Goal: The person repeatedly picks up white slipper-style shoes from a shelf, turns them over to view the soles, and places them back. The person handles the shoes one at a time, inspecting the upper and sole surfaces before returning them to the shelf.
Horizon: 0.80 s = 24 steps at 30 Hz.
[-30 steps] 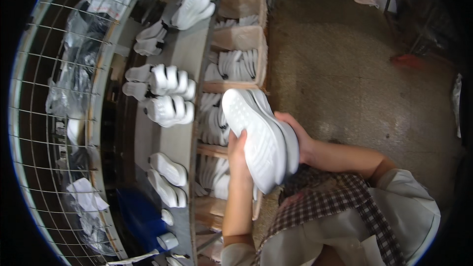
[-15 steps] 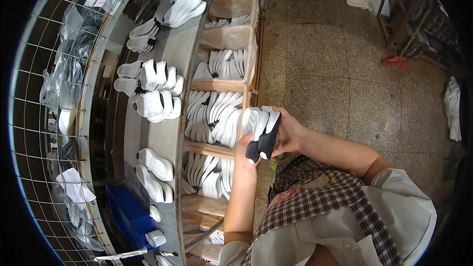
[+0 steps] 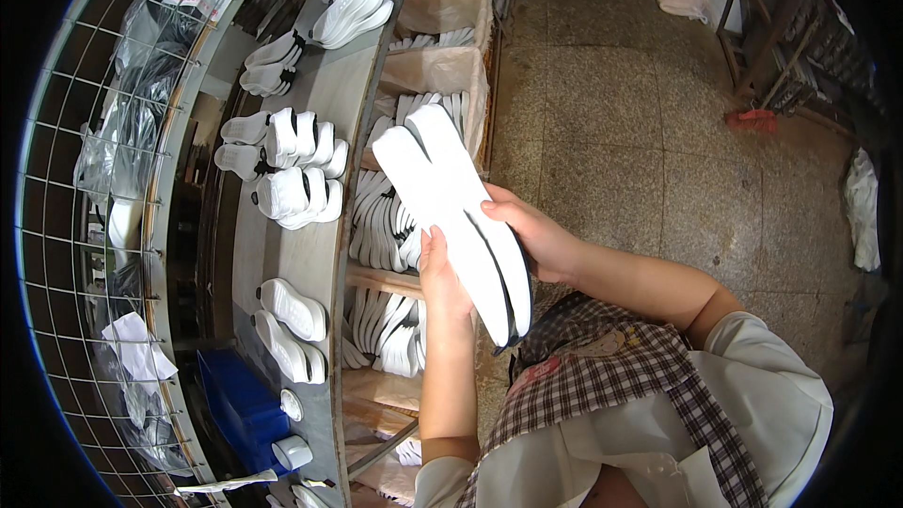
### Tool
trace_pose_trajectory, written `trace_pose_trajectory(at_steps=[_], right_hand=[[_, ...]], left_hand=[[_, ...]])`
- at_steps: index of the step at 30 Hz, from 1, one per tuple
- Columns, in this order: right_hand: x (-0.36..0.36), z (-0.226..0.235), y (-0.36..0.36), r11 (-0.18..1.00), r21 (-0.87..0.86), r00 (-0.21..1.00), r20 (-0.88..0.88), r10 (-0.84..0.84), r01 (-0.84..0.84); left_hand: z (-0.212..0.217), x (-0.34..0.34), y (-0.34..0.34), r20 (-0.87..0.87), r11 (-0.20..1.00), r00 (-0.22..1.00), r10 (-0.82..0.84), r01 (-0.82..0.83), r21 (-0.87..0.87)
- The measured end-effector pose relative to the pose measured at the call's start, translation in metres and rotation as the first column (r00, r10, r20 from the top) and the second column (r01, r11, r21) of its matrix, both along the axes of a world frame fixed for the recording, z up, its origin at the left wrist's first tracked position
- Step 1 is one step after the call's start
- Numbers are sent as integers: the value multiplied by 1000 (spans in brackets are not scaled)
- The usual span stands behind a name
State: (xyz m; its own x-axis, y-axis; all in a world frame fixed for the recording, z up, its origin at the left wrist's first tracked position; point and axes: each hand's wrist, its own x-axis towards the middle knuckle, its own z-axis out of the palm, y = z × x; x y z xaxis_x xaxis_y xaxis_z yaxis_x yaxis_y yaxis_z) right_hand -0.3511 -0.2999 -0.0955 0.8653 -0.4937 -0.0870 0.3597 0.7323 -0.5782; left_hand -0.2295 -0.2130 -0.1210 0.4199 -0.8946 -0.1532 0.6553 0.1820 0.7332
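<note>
The white soles point(image 3: 450, 212) have turned, showing broad plain faces.

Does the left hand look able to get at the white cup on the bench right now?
Probably not straight away: the left hand is taken up holding the white soles with the right hand. Otherwise the way seems free, as nothing appears to cover the white cup.

A left hand point(image 3: 447, 282) and a right hand point(image 3: 531, 235), two in all, hold two white shoe soles point(image 3: 461, 216) near one desk point(image 3: 329, 85) and at least four lined crates point(image 3: 456, 66). Alongside are one white mug point(image 3: 293, 452), one blue bin point(image 3: 243, 414), one checked apron point(image 3: 602, 367) and one red object point(image 3: 752, 120). The stacked soles point(image 3: 296, 198) and packed soles point(image 3: 386, 320) overlap too closely to tally.
</note>
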Motion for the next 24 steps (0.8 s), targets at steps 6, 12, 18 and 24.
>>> trace_pose_trajectory(at_steps=[6, 12, 18, 24], right_hand=[[-5, 19, 3, 984, -178, 1000, -10, -9, 7], [-4, 23, 6, 975, -216, 998, -10, -59, 55], [-5, 20, 6, 950, -305, 997, 2, -71, 68], [-7, 8, 4, 871, -485, 990, -62, -129, 84]], left_hand=[[-1, 4, -3, -108, 998, 994, 4, -11, -65], [-6, 4, -3, -157, 998, 987, 29, -37, -49], [0, 2, -9, -21, 993, 994, 104, -105, -54], [5, 0, -10, 18, 994, 1000, -1, 3, -111]])
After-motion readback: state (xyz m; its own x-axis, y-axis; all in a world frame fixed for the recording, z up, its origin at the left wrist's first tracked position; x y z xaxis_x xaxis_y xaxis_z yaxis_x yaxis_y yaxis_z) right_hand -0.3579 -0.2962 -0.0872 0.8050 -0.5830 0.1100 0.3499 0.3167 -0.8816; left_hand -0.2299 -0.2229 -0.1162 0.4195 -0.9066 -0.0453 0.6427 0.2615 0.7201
